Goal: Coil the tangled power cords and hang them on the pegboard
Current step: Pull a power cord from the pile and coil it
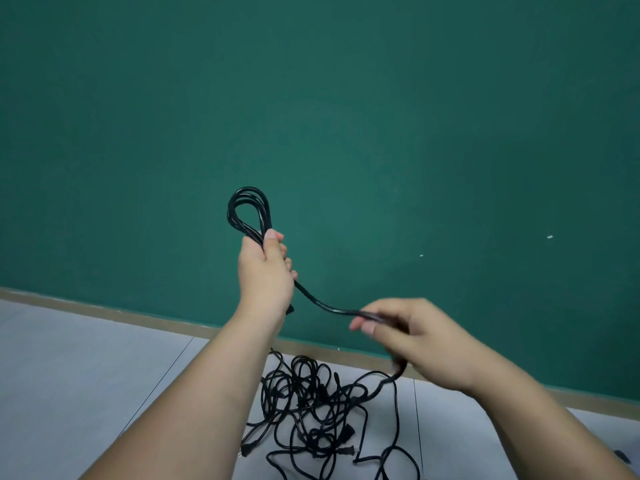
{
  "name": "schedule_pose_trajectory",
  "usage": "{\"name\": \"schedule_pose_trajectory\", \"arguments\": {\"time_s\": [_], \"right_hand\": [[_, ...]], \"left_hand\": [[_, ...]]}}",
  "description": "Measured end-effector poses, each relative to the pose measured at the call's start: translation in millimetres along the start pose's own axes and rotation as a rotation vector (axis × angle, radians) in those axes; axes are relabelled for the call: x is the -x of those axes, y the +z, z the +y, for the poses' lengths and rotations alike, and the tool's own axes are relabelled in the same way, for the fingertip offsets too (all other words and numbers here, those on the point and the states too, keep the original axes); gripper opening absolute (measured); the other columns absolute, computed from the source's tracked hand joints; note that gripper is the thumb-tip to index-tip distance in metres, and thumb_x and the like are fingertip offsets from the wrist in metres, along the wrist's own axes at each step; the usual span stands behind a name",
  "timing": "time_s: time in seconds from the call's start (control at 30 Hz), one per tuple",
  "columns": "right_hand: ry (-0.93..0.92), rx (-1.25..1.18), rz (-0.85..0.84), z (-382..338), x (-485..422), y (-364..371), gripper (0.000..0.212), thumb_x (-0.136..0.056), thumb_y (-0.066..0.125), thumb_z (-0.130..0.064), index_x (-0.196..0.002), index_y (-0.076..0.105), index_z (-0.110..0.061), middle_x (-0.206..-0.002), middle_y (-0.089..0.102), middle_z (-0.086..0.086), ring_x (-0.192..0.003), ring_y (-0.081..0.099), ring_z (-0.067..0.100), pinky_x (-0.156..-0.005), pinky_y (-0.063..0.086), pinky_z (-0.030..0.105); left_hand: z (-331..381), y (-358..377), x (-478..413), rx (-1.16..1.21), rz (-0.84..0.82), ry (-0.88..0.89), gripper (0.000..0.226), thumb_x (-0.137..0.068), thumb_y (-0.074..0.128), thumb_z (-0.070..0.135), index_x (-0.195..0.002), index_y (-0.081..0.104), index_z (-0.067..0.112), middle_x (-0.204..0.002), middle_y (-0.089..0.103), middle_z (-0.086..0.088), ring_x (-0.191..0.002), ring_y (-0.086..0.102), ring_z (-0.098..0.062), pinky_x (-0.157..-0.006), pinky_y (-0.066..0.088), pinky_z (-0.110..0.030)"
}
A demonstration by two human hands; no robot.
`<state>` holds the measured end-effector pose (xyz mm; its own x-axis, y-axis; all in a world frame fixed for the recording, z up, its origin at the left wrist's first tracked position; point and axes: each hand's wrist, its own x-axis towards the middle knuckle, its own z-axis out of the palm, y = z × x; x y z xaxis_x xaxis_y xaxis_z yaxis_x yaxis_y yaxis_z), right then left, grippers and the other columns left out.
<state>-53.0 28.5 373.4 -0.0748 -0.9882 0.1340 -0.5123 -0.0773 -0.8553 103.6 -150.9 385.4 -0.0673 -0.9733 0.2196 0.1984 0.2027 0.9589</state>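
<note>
- left forearm [194, 393] nearest, rising to left hand [265, 268] clenched round coil [247, 211], loops standing toward 12 o'clock.
- free cord span [322, 304] runs from that fist toward 4 o'clock into right hand [415, 337], which pinches it, so it's nearer the slack.
- tangled cords [311, 403] on floor [86, 358] at 6 o'clock, below both hands.

The left hand [265, 268] is raised on an outstretched bare forearm, fingers curled in a fist round the coiled cord [250, 211], while the right hand [419, 341], lower and slightly blurred, pinches the same cord's loose run between thumb and fingers.
</note>
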Motion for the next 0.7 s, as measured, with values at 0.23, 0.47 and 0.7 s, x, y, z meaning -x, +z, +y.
{"name": "schedule_pose_trajectory", "arguments": {"time_s": [0.23, 0.47, 0.7], "right_hand": [[-0.103, -0.095, 0.470, -10, 0, -6, 0.009, -0.096, 0.077, -0.023, -0.098, 0.079, -0.032, -0.068, 0.053, 0.008, -0.058, 0.039, 0.017, -0.053, 0.041, 0.032], [-0.062, -0.059, 0.648, -4, 2, -27, 0.028, -0.080, 0.092, -0.024, -0.102, 0.078, -0.036, -0.080, 0.065, -0.016, -0.063, 0.034, 0.015, -0.060, 0.035, 0.026], [-0.083, 0.176, 0.711, -5, 5, -35, 0.036, -0.076, 0.094, -0.023, -0.100, 0.074, -0.041, -0.088, 0.069, -0.014, -0.063, 0.040, 0.011, -0.062, 0.036, 0.023]], "left_hand": [[-27, 15, 16, -0.374, -0.425, 0.063, 0.035, -0.093, 0.041, 0.063, -0.089, 0.061, 0.035, -0.070, 0.054, 0.012, -0.066, 0.049, -0.019, -0.071, 0.043, -0.041], [9, 25, 56, -0.220, -0.832, -0.207, 0.077, -0.089, 0.037, 0.089, -0.113, 0.066, 0.022, -0.084, 0.053, 0.007, -0.071, 0.051, -0.013, -0.068, 0.046, -0.034], [-6, 26, 69, -0.459, -1.084, -0.179, 0.030, -0.099, 0.060, 0.054, -0.110, 0.055, 0.027, -0.101, 0.060, -0.007, -0.085, 0.056, -0.016, -0.074, 0.054, -0.039]]}}
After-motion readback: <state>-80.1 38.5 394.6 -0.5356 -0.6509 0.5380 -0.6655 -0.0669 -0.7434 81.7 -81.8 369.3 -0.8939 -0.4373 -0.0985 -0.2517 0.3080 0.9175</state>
